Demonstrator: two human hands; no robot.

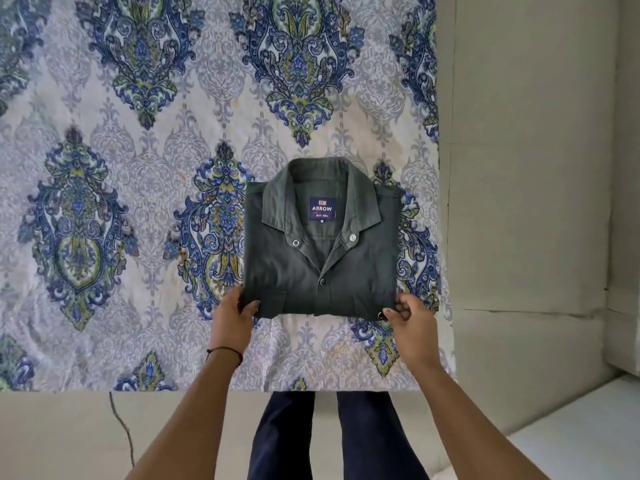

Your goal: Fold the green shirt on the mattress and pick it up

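The dark green shirt (322, 258) lies folded into a neat rectangle on the mattress (138, 188), collar up and away from me, with a blue label showing inside the neck. My left hand (233, 318) grips its near left corner, thumb on top. At the near right corner, my right hand (410, 315) pinches the fabric the same way. The fingers under the cloth are hidden.
The mattress carries a white sheet with blue and green ornaments, and its near edge runs just in front of my legs (332, 434). A beige wall (526, 168) borders it on the right. A thin dark cord (123, 427) lies on the floor at the lower left.
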